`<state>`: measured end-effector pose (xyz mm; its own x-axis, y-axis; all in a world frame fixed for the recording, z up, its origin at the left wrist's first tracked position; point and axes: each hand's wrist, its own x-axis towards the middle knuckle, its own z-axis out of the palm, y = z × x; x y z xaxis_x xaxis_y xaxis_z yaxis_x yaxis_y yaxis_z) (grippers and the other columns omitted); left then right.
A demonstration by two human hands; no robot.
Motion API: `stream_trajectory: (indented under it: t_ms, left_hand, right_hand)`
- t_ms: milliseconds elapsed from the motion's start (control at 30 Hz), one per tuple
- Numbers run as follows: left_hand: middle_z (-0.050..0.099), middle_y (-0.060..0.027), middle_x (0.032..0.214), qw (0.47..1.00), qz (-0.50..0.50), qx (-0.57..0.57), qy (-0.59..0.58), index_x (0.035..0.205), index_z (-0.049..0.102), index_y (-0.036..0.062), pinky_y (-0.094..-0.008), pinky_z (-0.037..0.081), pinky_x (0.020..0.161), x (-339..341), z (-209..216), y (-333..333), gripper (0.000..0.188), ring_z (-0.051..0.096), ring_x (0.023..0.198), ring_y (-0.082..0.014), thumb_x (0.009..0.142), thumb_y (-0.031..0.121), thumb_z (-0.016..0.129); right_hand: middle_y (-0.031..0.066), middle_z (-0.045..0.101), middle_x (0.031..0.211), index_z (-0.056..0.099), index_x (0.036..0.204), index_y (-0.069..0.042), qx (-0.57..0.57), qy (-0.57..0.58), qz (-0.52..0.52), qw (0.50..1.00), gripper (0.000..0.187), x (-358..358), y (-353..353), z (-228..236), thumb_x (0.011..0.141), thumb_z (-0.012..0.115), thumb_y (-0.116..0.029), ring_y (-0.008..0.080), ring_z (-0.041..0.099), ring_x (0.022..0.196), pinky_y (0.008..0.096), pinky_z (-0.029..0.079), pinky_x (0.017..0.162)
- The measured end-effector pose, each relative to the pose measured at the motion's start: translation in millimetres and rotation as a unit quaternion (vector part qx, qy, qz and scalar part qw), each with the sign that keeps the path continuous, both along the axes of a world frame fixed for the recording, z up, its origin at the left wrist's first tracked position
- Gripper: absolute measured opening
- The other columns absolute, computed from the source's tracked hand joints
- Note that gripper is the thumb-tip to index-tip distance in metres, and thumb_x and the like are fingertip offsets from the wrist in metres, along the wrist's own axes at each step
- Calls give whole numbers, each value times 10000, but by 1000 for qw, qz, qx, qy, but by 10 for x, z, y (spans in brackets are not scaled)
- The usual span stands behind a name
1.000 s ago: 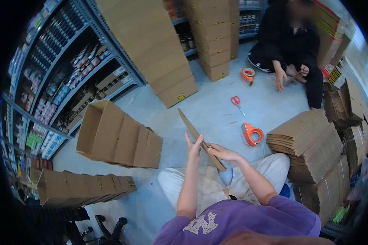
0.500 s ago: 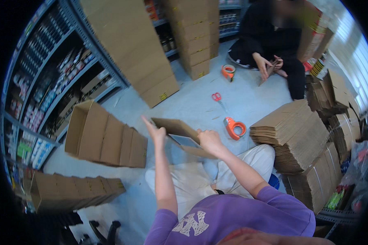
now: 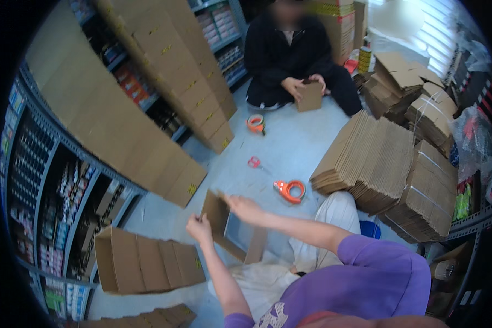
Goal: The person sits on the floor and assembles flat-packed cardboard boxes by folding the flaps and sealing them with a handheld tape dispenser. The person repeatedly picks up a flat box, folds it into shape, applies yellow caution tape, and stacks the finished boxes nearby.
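Note:
A brown cardboard box (image 3: 216,220) stands tilted in front of me, its open side showing a pale patch inside and a flap hanging toward my lap. My left hand (image 3: 200,228) is closed on the box's left edge. At the far upper edge is my right hand (image 3: 246,210), its fingers smeared by motion, so their grip is unclear. Beyond the box, an orange tape dispenser (image 3: 280,189) and red-handled scissors (image 3: 255,163) lie on the floor. Left of my hands lies a row of nested open boxes (image 3: 153,259).
Flat cardboard (image 3: 366,156) is stacked at my right, beside strapped bundles (image 3: 423,191). Across from me a person in black (image 3: 287,54) holds a small carton (image 3: 310,97), near another tape dispenser (image 3: 255,124). Tall carton stacks (image 3: 164,65) and shelves (image 3: 44,180) line the left.
My view has turned, shifting the surroundings. My left hand has gone from flat against the box to closed at its edge; my right hand has moved along the far edge. The other person's carton now looks opened out.

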<state>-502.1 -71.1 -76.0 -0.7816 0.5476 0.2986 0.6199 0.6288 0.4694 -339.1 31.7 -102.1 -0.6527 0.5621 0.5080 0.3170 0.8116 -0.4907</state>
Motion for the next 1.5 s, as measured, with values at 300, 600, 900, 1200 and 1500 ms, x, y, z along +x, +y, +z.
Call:
stream_trajectory:
  t_ms: [300,600,900,1200,1500]
  left_hand:
    - [676,-207,860,996,-38,-78,26,998,705,37,-448,511,701,214,73,-109,304,660,780,-365,698,27,659]
    - [555,-222,1138,941,-203,-261,68,1063,617,-42,-468,488,809,487,40,-121,275,599,926,-385,802,42,587]
    - [144,-217,1551,765,-479,-236,-361,1388,431,17,-371,256,1125,-241,260,-202,552,223,1423,-291,909,237,594]
    - [378,-219,1453,610,-530,-323,-492,1092,692,28,-373,245,1134,-739,134,-38,443,229,1424,-263,724,241,814]
    - [625,35,845,842,-333,3,-425,809,692,24,-227,418,623,-526,-692,-43,157,517,735,-47,749,148,767]
  right_hand:
    - [76,480,679,489,652,-73,140,99,327,929,358,799,-112,-235,920,551,-300,238,498,690,386,380,702]
    - [123,508,846,538,844,-30,-45,80,515,852,222,510,-262,-156,903,551,-244,268,529,850,387,405,783]
    - [153,367,1366,415,1320,-51,-205,150,250,934,488,128,-49,-442,837,476,-80,294,390,1264,439,324,1037]
    - [113,161,1560,209,1499,-133,15,-153,235,960,681,171,-197,-403,943,480,-418,275,103,1453,581,90,1143]
    - [194,257,1501,300,1470,-142,-254,70,307,914,592,-14,81,-1060,937,519,-278,336,219,1414,545,192,1128]
